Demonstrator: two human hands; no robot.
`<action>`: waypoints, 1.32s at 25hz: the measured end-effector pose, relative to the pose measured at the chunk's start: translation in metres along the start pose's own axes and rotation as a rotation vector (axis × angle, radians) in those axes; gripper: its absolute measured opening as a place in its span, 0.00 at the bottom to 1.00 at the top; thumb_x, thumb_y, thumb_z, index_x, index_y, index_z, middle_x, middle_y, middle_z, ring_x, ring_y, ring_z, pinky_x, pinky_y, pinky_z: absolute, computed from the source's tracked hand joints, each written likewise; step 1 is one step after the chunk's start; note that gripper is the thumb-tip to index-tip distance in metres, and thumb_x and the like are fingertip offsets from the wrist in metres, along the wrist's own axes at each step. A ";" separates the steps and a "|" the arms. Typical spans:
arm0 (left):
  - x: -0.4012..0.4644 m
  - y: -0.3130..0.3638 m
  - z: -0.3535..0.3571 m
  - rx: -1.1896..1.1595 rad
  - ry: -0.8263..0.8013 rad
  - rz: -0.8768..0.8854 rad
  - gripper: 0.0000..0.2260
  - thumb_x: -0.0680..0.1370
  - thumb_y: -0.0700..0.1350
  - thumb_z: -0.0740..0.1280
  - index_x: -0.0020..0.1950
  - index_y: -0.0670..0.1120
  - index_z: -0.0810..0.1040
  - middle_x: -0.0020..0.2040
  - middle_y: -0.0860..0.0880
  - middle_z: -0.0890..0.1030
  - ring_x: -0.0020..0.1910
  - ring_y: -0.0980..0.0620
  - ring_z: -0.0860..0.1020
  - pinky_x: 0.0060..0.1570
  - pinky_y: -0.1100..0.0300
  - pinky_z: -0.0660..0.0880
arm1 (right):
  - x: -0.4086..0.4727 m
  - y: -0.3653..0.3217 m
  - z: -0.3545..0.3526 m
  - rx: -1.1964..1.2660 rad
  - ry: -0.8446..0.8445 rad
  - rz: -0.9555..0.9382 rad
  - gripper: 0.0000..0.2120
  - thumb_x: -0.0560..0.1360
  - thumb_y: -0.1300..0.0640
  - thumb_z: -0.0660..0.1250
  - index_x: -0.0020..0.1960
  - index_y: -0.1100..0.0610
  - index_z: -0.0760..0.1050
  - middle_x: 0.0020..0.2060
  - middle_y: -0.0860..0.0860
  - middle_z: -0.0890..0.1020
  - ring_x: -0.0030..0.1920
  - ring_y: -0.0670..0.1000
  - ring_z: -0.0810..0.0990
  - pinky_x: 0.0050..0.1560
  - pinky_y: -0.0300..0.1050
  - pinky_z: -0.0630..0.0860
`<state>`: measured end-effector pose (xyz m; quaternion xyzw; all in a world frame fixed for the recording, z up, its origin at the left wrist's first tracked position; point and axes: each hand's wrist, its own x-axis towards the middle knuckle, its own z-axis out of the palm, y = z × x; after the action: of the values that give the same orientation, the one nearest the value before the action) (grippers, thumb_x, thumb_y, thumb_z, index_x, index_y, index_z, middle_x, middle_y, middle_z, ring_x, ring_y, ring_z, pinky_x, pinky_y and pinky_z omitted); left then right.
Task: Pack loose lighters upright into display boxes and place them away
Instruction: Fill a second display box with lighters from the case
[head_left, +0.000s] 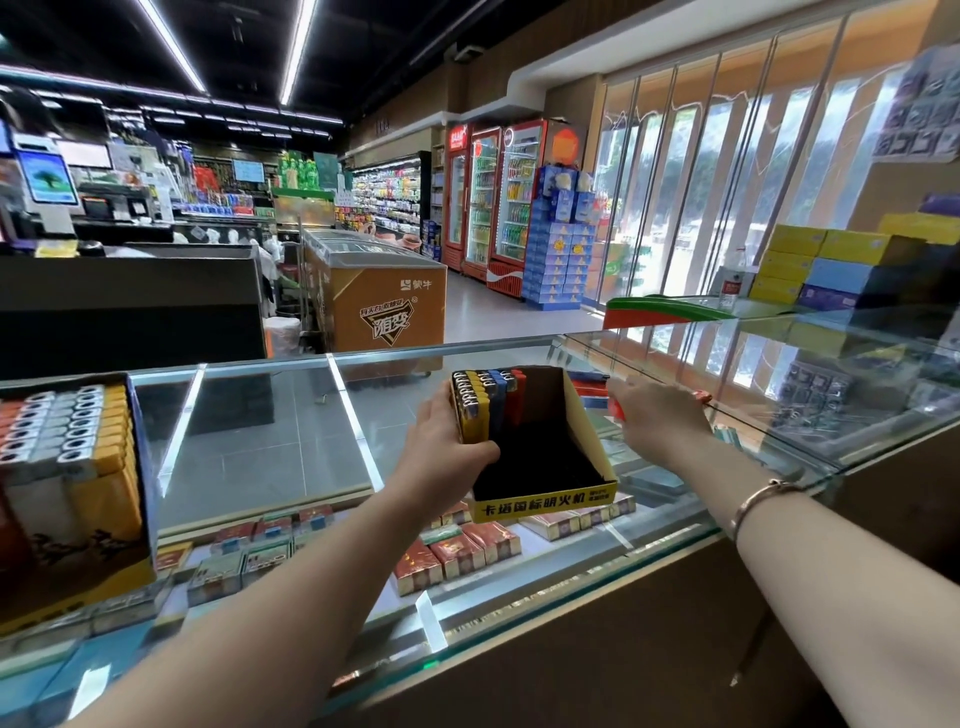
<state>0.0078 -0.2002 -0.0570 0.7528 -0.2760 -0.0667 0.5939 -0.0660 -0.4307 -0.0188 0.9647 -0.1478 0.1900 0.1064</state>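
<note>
Upright lighters (485, 408) in left grip (447, 441), long axes vertical

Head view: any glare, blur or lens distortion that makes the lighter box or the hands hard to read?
Head view: the display box and left hand are sharp; the right hand is slightly motion-soft, so what it holds is unclear; window reflections glare on the glass counter at right; wide-angle bending at the edges; the top right corner is blurred.
</note>
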 end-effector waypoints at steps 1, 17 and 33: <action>-0.001 0.001 -0.002 -0.012 -0.015 -0.007 0.37 0.66 0.40 0.71 0.72 0.52 0.58 0.65 0.47 0.65 0.62 0.43 0.69 0.58 0.44 0.74 | 0.003 -0.006 -0.005 0.130 0.090 0.021 0.08 0.74 0.65 0.58 0.45 0.52 0.66 0.42 0.52 0.75 0.37 0.55 0.72 0.37 0.48 0.71; -0.030 0.007 -0.072 0.374 0.100 0.289 0.30 0.67 0.60 0.71 0.66 0.62 0.63 0.61 0.65 0.57 0.63 0.62 0.53 0.66 0.56 0.57 | 0.028 -0.174 -0.057 2.426 -0.050 0.316 0.04 0.72 0.55 0.68 0.42 0.54 0.75 0.30 0.50 0.79 0.31 0.48 0.77 0.36 0.40 0.75; -0.050 0.042 -0.077 0.470 0.421 0.801 0.13 0.72 0.50 0.67 0.53 0.47 0.80 0.46 0.56 0.80 0.48 0.54 0.78 0.48 0.60 0.74 | 0.021 -0.161 -0.060 2.314 -0.219 0.035 0.10 0.66 0.54 0.67 0.44 0.57 0.81 0.32 0.53 0.80 0.30 0.49 0.78 0.34 0.40 0.75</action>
<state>-0.0150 -0.1156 -0.0077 0.6982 -0.4248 0.3834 0.4303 -0.0153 -0.2696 0.0201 0.4949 0.0923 0.1285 -0.8544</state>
